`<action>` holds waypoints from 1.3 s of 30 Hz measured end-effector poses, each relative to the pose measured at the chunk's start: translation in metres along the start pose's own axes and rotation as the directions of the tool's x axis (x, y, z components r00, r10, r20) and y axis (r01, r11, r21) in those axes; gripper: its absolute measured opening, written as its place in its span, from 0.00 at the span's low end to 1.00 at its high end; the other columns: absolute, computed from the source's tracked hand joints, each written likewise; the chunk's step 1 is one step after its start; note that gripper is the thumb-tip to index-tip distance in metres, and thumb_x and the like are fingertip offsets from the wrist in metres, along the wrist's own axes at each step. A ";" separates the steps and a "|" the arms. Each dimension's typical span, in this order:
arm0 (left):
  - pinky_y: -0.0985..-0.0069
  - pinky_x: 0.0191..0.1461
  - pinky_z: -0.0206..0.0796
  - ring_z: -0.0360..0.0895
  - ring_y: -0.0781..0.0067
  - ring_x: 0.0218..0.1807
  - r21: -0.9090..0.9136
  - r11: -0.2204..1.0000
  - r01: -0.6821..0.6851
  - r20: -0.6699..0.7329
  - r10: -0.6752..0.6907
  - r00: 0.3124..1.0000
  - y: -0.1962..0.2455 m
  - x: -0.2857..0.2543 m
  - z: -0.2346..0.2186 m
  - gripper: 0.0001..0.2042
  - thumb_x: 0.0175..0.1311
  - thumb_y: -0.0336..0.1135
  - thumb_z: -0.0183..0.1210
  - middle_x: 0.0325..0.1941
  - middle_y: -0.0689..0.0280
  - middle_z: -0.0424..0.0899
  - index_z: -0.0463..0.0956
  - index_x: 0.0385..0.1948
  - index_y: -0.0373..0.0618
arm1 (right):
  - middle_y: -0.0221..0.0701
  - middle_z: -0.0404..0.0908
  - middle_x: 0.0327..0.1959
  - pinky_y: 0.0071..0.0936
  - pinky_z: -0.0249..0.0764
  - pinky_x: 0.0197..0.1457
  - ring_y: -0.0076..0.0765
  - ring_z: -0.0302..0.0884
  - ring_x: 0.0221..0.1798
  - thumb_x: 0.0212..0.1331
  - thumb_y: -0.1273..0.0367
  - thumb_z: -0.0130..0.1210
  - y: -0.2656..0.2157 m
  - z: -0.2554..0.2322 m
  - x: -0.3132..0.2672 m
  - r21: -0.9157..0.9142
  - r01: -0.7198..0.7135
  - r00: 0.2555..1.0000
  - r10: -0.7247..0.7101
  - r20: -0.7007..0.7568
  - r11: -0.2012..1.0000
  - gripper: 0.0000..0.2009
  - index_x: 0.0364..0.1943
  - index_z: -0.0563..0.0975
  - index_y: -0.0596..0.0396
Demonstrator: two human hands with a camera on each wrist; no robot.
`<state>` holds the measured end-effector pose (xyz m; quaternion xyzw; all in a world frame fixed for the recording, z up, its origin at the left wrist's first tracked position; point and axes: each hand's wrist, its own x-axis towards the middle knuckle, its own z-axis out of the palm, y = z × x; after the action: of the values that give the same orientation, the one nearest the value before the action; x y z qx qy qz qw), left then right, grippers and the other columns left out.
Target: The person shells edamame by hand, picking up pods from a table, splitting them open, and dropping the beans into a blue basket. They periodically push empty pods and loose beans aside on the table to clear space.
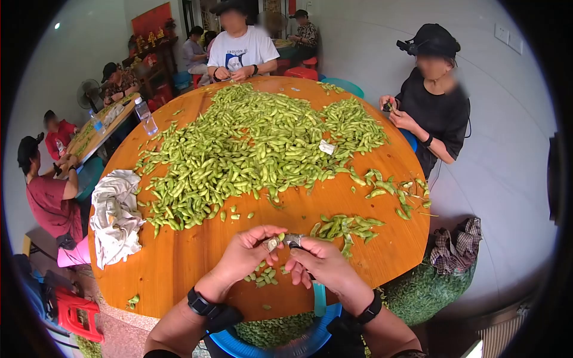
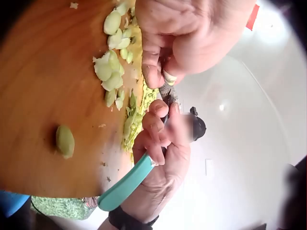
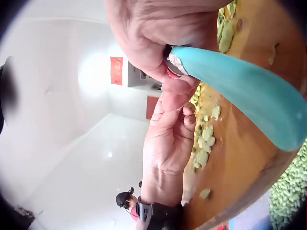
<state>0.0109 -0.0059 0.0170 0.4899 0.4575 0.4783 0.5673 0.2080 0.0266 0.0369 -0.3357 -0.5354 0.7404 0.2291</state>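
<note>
Over the near edge of the round wooden table (image 1: 191,268), my left hand (image 1: 248,247) pinches a pale green bean (image 2: 169,78) between thumb and fingertips. Close beside it, my right hand (image 1: 327,262) grips a tool with a curved teal handle (image 3: 240,91), which sticks out below the palm. Its grey metal end (image 1: 292,238) shows between the two hands; the fingers hide the rest. Several loose shelled beans (image 2: 112,74) lie on the tabletop under the left hand. A small heap of green pods (image 1: 346,227) sits just past the right hand.
A large pile of green pods (image 1: 239,149) covers the table's middle. A white cloth (image 1: 116,215) lies at left, near a plastic bottle (image 1: 145,116). Below the near edge stands a blue basin (image 1: 322,339) of beans. Two people sit across the table; others work behind.
</note>
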 end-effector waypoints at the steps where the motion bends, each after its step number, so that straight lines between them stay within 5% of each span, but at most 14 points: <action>1: 0.86 0.35 0.71 0.75 0.85 0.30 0.027 1.000 0.004 -0.001 -0.004 1.000 -0.004 0.001 -0.001 0.14 0.69 0.24 0.50 0.38 0.69 0.81 0.74 0.54 0.42 | 0.32 0.77 0.31 0.17 0.70 0.18 0.22 0.78 0.24 0.69 0.70 0.44 0.001 0.000 0.001 -0.003 -0.002 1.000 0.002 -0.004 1.000 0.12 0.51 0.71 0.59; 8: 0.85 0.36 0.73 0.78 0.83 0.31 -0.095 0.995 -0.020 0.025 0.023 0.999 -0.012 0.002 -0.007 0.13 0.68 0.26 0.52 0.37 0.67 0.83 0.75 0.52 0.41 | 0.32 0.79 0.31 0.15 0.68 0.19 0.25 0.81 0.27 0.68 0.69 0.47 0.003 0.006 0.003 0.037 0.005 0.999 -0.003 -0.040 0.999 0.10 0.48 0.73 0.59; 23: 0.80 0.41 0.73 0.79 0.77 0.36 -0.318 0.934 0.162 0.161 -0.116 0.980 -0.015 0.004 -0.013 0.12 0.65 0.25 0.56 0.38 0.64 0.83 0.74 0.49 0.39 | 0.30 0.79 0.30 0.13 0.62 0.16 0.23 0.80 0.27 0.67 0.68 0.48 0.020 -0.004 0.010 0.172 0.019 1.000 -0.014 -0.026 0.985 0.10 0.46 0.75 0.59; 25: 0.75 0.36 0.74 0.81 0.72 0.32 -0.038 0.996 -0.083 0.102 0.087 0.991 -0.016 0.002 -0.003 0.13 0.65 0.28 0.56 0.33 0.63 0.83 0.71 0.50 0.42 | 0.30 0.80 0.30 0.13 0.63 0.16 0.22 0.80 0.27 0.67 0.69 0.48 0.018 0.001 0.009 0.145 0.018 0.999 -0.011 -0.051 0.989 0.10 0.47 0.75 0.59; 26: 0.75 0.36 0.74 0.81 0.72 0.32 -0.038 0.996 -0.083 0.103 0.086 0.991 -0.011 -0.001 0.000 0.13 0.65 0.28 0.56 0.33 0.63 0.83 0.71 0.50 0.42 | 0.30 0.80 0.30 0.13 0.63 0.16 0.22 0.80 0.26 0.67 0.70 0.49 0.014 0.006 0.007 0.082 0.031 0.994 -0.023 -0.104 0.996 0.10 0.47 0.75 0.59; 27: 0.71 0.35 0.74 0.82 0.65 0.31 0.372 0.899 -0.232 0.077 0.219 0.973 -0.003 -0.006 0.004 0.13 0.64 0.27 0.55 0.32 0.60 0.82 0.70 0.49 0.42 | 0.30 0.80 0.30 0.13 0.63 0.16 0.21 0.80 0.26 0.66 0.71 0.49 0.011 0.010 0.004 0.020 0.039 0.987 -0.036 -0.157 0.999 0.10 0.48 0.75 0.59; 28: 0.67 0.33 0.74 0.82 0.57 0.31 0.715 0.624 -0.315 0.109 0.345 0.932 0.001 -0.009 0.006 0.12 0.63 0.27 0.55 0.30 0.57 0.82 0.69 0.48 0.42 | 0.30 0.80 0.30 0.13 0.63 0.16 0.21 0.80 0.26 0.66 0.71 0.49 0.009 0.013 0.001 0.024 0.038 0.987 -0.034 -0.160 0.999 0.10 0.48 0.75 0.59; 32: 0.61 0.32 0.73 0.80 0.48 0.32 0.780 0.514 -0.358 0.137 0.417 0.899 0.001 -0.012 0.003 0.11 0.61 0.26 0.55 0.29 0.53 0.80 0.69 0.45 0.42 | 0.31 0.81 0.31 0.13 0.65 0.16 0.22 0.80 0.25 0.66 0.71 0.49 0.006 0.015 0.001 0.001 0.088 0.984 -0.087 -0.153 0.996 0.10 0.47 0.75 0.60; 38: 0.64 0.35 0.74 0.82 0.53 0.33 0.649 0.679 -0.342 0.103 0.367 0.925 -0.005 -0.008 0.001 0.11 0.61 0.24 0.53 0.31 0.54 0.81 0.68 0.45 0.41 | 0.33 0.82 0.31 0.15 0.66 0.17 0.24 0.80 0.25 0.66 0.71 0.50 0.014 0.012 0.004 0.116 0.070 0.987 -0.052 -0.153 0.991 0.10 0.46 0.75 0.60; 39: 0.67 0.35 0.74 0.82 0.58 0.32 0.510 0.817 -0.270 0.055 0.282 0.958 -0.005 -0.007 0.002 0.11 0.61 0.24 0.53 0.31 0.56 0.82 0.68 0.45 0.41 | 0.33 0.82 0.31 0.15 0.66 0.17 0.25 0.80 0.25 0.66 0.71 0.50 0.014 0.012 0.004 0.119 0.068 0.986 -0.049 -0.160 0.991 0.09 0.46 0.76 0.61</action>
<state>0.0119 -0.0136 0.0126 0.6784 0.4987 0.4222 0.3359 0.1967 0.0174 0.0255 -0.3621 -0.4785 0.7364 0.3125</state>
